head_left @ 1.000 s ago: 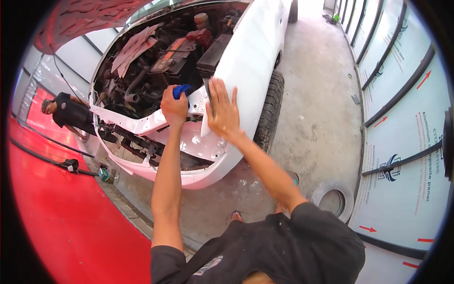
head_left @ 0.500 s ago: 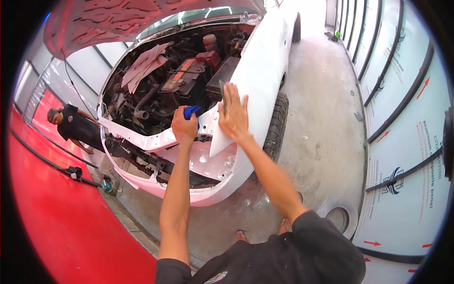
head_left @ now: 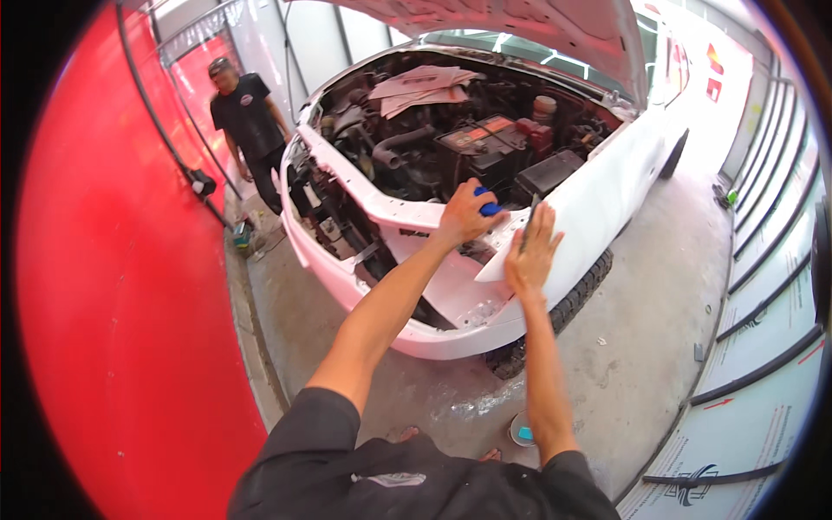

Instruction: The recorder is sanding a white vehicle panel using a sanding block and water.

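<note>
The fingers of the left hand are clamped around a small blue-handled tool, which sits at the top front corner of the white car, just where the fender meets the open engine bay. What kind of tool it is cannot be told, because only the blue end shows above the fist. Just beside it, the right hand lies flat on the fender with its fingers spread apart and holding nothing; it seems to press the panel and keep it steady. To do this step well, the person should probably keep the flat hand close to the tool so the thin panel does not bend, and keep the tool straight on its point of work, with a firm wrist. Both forearms reach out from a dark shirt toward the car's corner. Behind the hands, inside the engine bay, there are a battery and some sheets of paper, under the raised hood. The front bumper is off the car. At the far side of the car's front, another person in dark clothes stands beside a red wall. Below the fender, a small round container rests on the concrete floor.
</note>
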The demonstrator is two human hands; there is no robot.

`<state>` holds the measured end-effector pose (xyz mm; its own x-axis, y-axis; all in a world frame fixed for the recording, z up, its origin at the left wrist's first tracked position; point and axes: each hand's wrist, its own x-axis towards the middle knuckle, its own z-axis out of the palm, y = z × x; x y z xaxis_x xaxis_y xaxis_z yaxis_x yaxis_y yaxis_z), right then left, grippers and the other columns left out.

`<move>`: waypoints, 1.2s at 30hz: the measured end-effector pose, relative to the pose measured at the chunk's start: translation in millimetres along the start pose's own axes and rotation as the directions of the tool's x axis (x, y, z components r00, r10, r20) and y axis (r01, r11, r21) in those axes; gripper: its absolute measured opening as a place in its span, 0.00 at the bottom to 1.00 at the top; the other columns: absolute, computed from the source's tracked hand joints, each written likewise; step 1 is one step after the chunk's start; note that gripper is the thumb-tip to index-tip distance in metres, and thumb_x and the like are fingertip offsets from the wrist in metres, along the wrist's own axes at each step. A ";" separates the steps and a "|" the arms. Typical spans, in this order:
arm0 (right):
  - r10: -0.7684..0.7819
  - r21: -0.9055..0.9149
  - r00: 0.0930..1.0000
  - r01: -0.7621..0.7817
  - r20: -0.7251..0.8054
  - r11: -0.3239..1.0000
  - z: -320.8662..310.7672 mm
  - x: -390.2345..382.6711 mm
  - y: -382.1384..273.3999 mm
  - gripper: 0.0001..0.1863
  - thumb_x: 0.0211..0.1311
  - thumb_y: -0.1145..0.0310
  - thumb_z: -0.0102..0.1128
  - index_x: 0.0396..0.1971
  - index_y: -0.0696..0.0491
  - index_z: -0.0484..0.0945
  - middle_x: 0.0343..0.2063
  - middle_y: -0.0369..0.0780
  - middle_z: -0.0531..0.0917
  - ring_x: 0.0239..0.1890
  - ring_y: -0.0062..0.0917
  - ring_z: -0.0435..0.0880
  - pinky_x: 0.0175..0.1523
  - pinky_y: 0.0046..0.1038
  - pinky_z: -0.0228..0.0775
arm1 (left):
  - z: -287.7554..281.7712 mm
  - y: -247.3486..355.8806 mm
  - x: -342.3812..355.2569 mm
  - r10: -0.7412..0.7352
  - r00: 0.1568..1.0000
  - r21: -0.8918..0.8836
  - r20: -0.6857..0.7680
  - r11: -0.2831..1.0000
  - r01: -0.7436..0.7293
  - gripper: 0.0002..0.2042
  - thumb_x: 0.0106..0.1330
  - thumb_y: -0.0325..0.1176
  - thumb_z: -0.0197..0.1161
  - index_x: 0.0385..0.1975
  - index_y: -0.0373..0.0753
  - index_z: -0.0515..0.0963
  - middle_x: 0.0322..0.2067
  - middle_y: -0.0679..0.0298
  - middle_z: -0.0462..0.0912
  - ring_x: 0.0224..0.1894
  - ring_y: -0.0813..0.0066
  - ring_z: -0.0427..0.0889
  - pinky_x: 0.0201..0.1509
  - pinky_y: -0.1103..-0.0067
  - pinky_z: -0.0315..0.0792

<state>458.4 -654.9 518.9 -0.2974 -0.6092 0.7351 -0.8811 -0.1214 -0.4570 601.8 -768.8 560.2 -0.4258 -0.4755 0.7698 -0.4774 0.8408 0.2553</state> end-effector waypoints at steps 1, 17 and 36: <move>-0.036 -0.042 0.999 0.037 0.021 0.998 -8.0 14.9 8.5 0.34 0.76 0.62 0.45 0.77 0.54 0.50 0.77 0.44 0.54 0.80 0.40 0.47 0.78 0.58 0.33 | 2.1 -0.1 5.1 -0.003 1.000 0.009 -0.006 1.000 0.003 0.18 0.53 0.48 0.78 0.34 0.42 0.82 0.36 0.54 0.74 0.41 0.50 0.78 0.46 0.63 0.75; 0.021 0.015 0.982 -0.019 -0.185 1.000 48.6 -17.3 24.6 0.19 0.70 0.62 0.52 0.54 0.59 0.75 0.61 0.51 0.74 0.74 0.47 0.61 0.79 0.59 0.35 | 39.0 139.2 105.4 -0.328 0.920 -0.144 0.216 0.921 0.362 0.23 0.67 0.54 0.62 0.28 0.36 0.86 0.28 0.43 0.84 0.36 0.40 0.84 0.43 0.58 0.78; 0.066 0.054 0.994 -0.061 -0.082 0.997 22.5 -18.2 -37.2 0.36 0.74 0.59 0.48 0.75 0.58 0.53 0.77 0.46 0.55 0.79 0.40 0.50 0.79 0.56 0.33 | -3.6 -15.5 -1.7 -0.275 0.950 0.188 -0.148 0.935 0.300 0.09 0.65 0.41 0.66 0.33 0.42 0.81 0.33 0.53 0.84 0.37 0.45 0.83 0.40 0.60 0.76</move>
<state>504.8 -656.9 511.3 -0.3836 -0.5498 0.7420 -0.8400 -0.1261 -0.5277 612.7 -780.1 557.0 -0.1596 -0.6447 0.7476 -0.7187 0.5950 0.3597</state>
